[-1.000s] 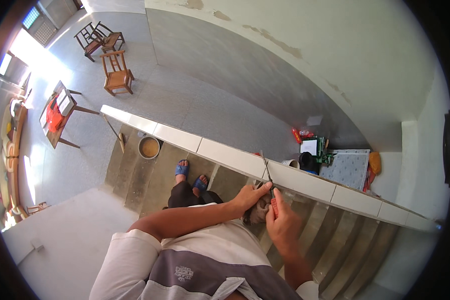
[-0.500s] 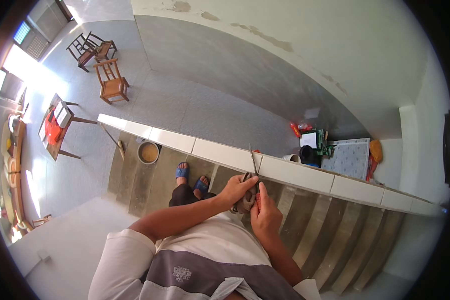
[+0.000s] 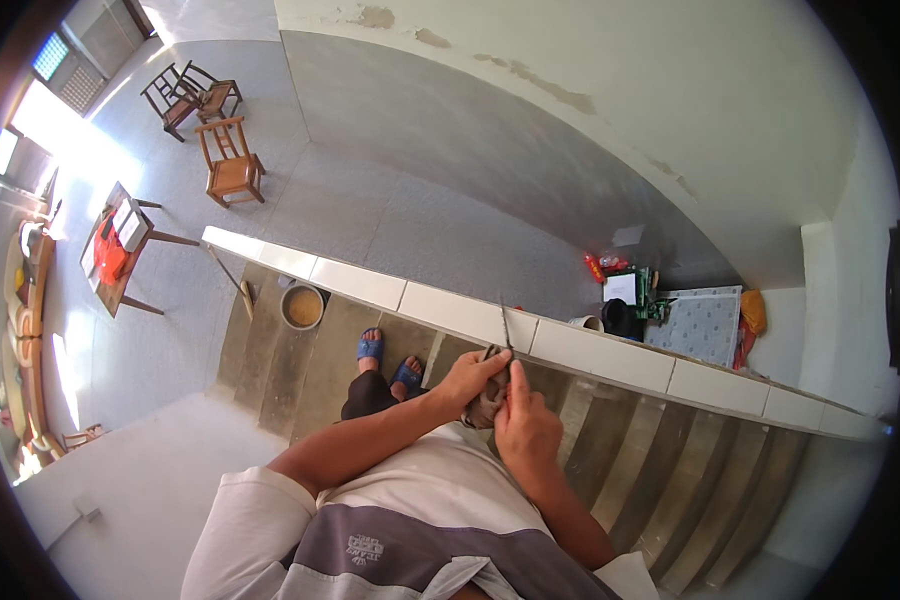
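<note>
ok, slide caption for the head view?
Left hand and right hand hold a crumpled brown cloth-like bundle and a thin dark rod near a white-tiled ledge.

The person's left hand is curled closed, thumb stretched to the grip. Just right of it, the right hand is folded, one finger extended toward that thumb. The left forearm slants in from the grip's lower left, the right forearm from its lower right.
</note>
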### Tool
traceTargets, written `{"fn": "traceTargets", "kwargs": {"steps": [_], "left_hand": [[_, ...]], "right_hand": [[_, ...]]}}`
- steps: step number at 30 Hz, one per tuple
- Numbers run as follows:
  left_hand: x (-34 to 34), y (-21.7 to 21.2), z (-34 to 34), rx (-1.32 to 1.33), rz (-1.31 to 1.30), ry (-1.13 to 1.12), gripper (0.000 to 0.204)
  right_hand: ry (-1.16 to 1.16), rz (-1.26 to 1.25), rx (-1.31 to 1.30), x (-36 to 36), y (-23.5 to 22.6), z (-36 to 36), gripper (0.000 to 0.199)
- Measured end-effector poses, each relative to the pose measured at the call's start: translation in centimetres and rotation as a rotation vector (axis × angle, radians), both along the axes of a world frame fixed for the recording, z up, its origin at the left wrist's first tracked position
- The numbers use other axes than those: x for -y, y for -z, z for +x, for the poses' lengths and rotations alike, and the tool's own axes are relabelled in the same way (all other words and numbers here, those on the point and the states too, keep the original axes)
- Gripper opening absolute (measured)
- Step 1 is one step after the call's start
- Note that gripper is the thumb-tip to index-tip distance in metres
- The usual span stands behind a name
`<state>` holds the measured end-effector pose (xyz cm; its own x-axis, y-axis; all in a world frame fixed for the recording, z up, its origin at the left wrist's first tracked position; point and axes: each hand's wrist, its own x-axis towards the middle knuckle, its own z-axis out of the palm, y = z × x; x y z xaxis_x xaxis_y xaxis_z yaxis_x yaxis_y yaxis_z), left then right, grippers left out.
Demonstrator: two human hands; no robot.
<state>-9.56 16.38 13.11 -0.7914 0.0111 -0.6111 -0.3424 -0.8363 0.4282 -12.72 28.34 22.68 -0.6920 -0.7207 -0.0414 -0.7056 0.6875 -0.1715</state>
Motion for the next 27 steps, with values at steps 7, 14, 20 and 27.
{"fn": "traceTargets", "kwargs": {"steps": [7,14,20,27], "left_hand": [[5.5,3.6,3.5,0.108,-0.13,-0.106,0.028],[2.2,1.7,1.9,0.019,-0.142,-0.033,0.03],[6.8,4.5,4.2,0.122,-0.131,-0.086,0.027],[3.2,2.2,1.2,0.037,-0.163,0.0,0.031]], "right_hand": [[-0.151,-0.016,0.058,4.8,6.5,1.2,0.057],[-0.037,0.011,0.115,1.7,3.0,0.9,0.06],[-0.101,0.007,0.134,6.0,7.2,2.1,0.058],[0.028,-0.098,0.096,2.7,3.6,1.4,0.058]]}}
